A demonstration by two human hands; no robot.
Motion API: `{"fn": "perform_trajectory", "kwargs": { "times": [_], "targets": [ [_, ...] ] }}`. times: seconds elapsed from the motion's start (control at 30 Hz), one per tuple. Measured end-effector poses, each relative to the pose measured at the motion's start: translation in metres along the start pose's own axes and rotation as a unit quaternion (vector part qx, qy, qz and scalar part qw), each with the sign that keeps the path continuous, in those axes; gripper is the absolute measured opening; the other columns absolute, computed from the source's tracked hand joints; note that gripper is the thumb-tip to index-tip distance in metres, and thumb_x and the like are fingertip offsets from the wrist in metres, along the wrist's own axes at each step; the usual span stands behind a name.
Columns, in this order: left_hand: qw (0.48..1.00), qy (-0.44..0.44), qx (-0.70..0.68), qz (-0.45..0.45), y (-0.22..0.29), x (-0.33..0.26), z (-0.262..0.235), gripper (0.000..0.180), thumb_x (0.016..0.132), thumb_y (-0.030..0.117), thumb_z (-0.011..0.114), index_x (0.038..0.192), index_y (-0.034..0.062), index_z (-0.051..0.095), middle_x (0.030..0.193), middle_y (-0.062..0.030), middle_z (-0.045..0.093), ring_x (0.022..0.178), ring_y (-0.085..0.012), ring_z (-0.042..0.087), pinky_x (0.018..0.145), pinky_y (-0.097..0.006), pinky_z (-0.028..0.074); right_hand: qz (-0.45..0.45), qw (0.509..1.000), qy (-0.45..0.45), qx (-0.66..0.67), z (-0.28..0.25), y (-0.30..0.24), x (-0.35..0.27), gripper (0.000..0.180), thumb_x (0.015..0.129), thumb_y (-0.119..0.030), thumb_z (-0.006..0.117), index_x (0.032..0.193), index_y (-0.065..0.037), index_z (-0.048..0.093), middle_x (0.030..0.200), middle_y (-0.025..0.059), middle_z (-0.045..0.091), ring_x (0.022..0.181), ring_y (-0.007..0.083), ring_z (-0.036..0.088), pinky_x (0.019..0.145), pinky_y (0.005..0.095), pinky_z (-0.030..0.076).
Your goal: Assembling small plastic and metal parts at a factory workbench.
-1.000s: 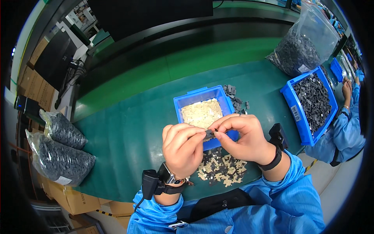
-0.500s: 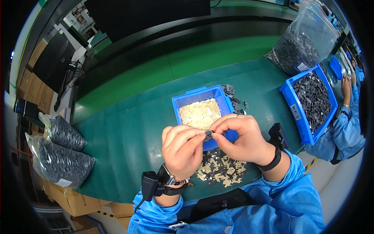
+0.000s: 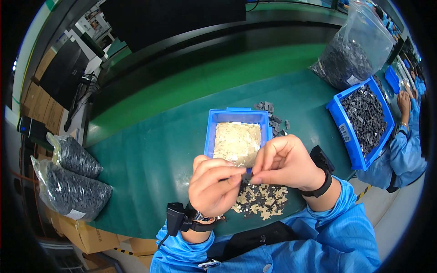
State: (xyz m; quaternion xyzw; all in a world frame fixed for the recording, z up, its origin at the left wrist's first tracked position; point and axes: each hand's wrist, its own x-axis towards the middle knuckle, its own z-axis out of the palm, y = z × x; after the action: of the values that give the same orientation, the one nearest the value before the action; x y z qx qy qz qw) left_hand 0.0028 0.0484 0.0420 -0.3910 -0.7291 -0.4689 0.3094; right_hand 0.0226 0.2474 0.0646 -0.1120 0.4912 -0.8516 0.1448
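Observation:
My left hand is closed in a pinch, with a small dark grey plastic piece at its fingertips. Close beside it, my right hand also pinches; what its fingertips hold is too small to make out. Just beyond both hands stands a blue bin with flat cream-coloured pieces in it. Under and in front of my fingers, a loose pile of mixed cream and dark small pieces lies on the green table. The hands hide the bin's near edge.
Dark grey pieces lie right of the bin. Farther right are a blue tray of dark pieces and a large clear bag of them. Two filled bags rest at the left edge. A co-worker's hand shows far right.
The blue bin has shifted nearer and turned squarer to me. My fingertips have moved slightly down and a little apart around the dark piece.

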Motion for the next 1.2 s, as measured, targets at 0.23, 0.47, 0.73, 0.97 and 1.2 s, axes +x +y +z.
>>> {"fn": "perform_trajectory", "kwargs": {
  "times": [0.23,0.47,0.73,0.97,1.2],
  "targets": [
    [0.993,0.033,-0.107,-0.03,0.003,-0.003,0.001,0.024,0.068,-0.011,0.073,0.077,0.0062,0.058,0.086,-0.0074,0.072,0.077,-0.0232,0.065,0.067,-0.034,0.043,-0.158,0.969,-0.072,-0.174,0.001,0.001,0.002,0.013,0.079,0.008,0.073,0.09,0.004,0.069,0.089,0.0131,0.069,0.08,0.0175,0.068,0.07,0.0268,0.054],
    [0.981,0.046,-0.155,-0.106,0.007,-0.006,0.007,0.036,0.069,-0.012,0.07,0.078,0.0107,0.043,0.081,-0.0082,0.07,0.073,-0.0224,0.063,0.069,-0.033,0.042,-0.321,0.802,-0.047,-0.502,0.007,0.003,0.007,0.024,0.074,0.003,0.072,0.098,-0.002,0.069,0.087,0.0119,0.062,0.074,0.0253,0.062,0.064,0.0346,0.05],
    [0.994,0.026,-0.068,-0.084,0.006,-0.003,0.007,0.035,0.067,-0.01,0.072,0.073,0.0106,0.045,0.074,-0.0052,0.067,0.07,-0.0237,0.065,0.066,-0.035,0.039,-0.248,0.861,-0.099,-0.432,-0.001,0.007,0.009,0.035,0.072,0.003,0.072,0.107,-0.001,0.066,0.087,0.0113,0.061,0.076,0.0268,0.06,0.065,0.0343,0.048],
    [0.984,0.066,-0.091,-0.135,0.003,-0.009,0.008,0.034,0.068,-0.01,0.071,0.07,0.0105,0.043,0.074,-0.0063,0.068,0.071,-0.0234,0.064,0.068,-0.035,0.041,-0.247,0.882,-0.111,-0.386,0.004,0.001,0.012,0.034,0.076,-0.007,0.077,0.108,0.0,0.067,0.088,0.0116,0.062,0.076,0.0257,0.061,0.067,0.0328,0.049],
    [0.975,0.063,-0.135,-0.167,0.007,-0.012,0.014,0.036,0.068,-0.009,0.072,0.068,0.0104,0.042,0.074,-0.0067,0.068,0.07,-0.0233,0.065,0.068,-0.034,0.042,-0.328,0.811,-0.075,-0.479,-0.002,0.01,0.013,0.024,0.074,-0.009,0.08,0.094,-0.002,0.068,0.076,0.0086,0.061,0.064,0.0246,0.059,0.057,0.0327,0.047]
  ]
}}
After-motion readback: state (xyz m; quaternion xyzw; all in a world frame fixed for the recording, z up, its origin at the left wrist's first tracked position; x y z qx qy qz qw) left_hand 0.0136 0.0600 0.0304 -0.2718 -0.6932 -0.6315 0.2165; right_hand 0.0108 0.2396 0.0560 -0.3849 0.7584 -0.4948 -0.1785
